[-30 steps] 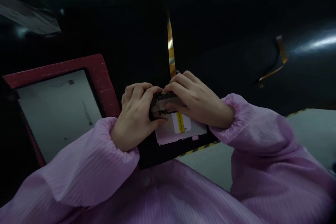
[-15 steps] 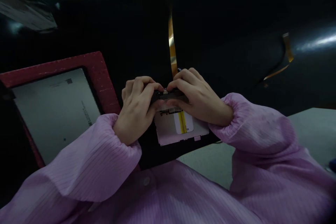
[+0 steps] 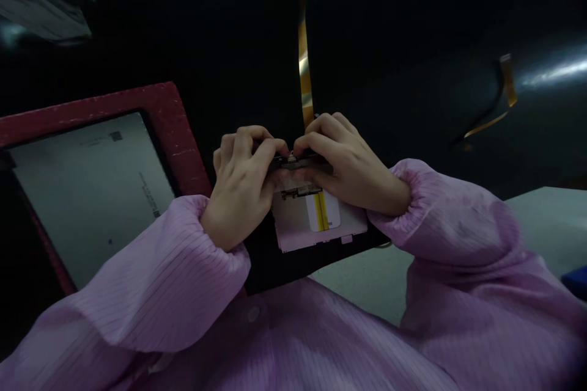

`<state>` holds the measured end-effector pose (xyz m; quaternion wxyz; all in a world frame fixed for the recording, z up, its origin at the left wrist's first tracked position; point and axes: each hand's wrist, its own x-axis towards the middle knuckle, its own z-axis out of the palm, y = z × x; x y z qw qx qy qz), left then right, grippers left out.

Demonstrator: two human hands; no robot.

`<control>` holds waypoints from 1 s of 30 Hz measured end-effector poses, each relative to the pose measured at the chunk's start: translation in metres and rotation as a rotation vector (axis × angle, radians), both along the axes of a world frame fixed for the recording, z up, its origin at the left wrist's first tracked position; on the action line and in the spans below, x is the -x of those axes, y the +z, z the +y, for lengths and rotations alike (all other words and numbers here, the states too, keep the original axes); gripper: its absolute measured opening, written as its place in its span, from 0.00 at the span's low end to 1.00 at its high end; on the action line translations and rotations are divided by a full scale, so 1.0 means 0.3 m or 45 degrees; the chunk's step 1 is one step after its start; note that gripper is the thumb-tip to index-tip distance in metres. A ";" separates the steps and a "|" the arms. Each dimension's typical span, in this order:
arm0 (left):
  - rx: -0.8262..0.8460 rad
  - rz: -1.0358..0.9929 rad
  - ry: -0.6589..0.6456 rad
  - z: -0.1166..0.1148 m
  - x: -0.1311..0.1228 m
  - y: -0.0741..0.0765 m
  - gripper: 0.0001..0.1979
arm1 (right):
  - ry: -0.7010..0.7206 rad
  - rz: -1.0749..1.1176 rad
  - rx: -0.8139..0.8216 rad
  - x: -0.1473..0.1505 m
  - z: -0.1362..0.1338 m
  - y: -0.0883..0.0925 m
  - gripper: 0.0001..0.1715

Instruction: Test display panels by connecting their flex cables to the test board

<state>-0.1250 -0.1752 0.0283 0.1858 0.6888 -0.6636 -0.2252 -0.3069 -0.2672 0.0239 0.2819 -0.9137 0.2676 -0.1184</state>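
A flat display panel lies in front of me, with a white patch, a yellow tape strip and a thin circuit board along its upper part. My left hand pinches the left part of a dark strip-shaped part at the panel's top edge, thumb below and forefinger above. From the other side my right hand pinches the same strip. A small pale connector shows between the two forefingertips. Behind the right fingers a golden flex cable runs away from me. The fingers partly hide the strip.
To the left a red frame holds a silver-grey panel. Another golden flex cable rests on the dark surface at right. A pale surface lies below the dark table edge, and a blue object is at far right.
The view has shifted slightly. Both hands keep their pinch on the dark strip, which now looks tipped more edge-on, showing less of its face. More of the blue object shows.
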 end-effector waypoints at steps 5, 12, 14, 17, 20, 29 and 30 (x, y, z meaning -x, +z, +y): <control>-0.007 -0.017 -0.015 0.000 -0.001 -0.002 0.09 | 0.000 0.033 -0.006 -0.004 0.001 0.006 0.11; -0.001 0.010 -0.015 0.002 -0.004 -0.004 0.09 | -0.006 0.016 0.027 0.001 0.003 0.004 0.12; 0.001 0.024 -0.014 0.001 -0.005 -0.004 0.09 | -0.011 0.017 0.039 0.003 0.003 0.004 0.12; 0.010 0.034 -0.012 0.000 -0.004 -0.004 0.08 | -0.019 0.021 0.048 0.004 0.004 0.006 0.12; 0.007 0.038 -0.003 -0.001 -0.003 -0.002 0.08 | -0.028 0.035 0.046 0.002 0.007 0.009 0.11; -0.003 0.041 0.009 0.000 -0.002 0.003 0.08 | -0.050 0.020 0.094 0.003 0.025 0.010 0.11; -0.003 0.032 0.010 0.000 -0.002 0.002 0.10 | -0.057 0.022 0.092 0.003 0.026 0.010 0.12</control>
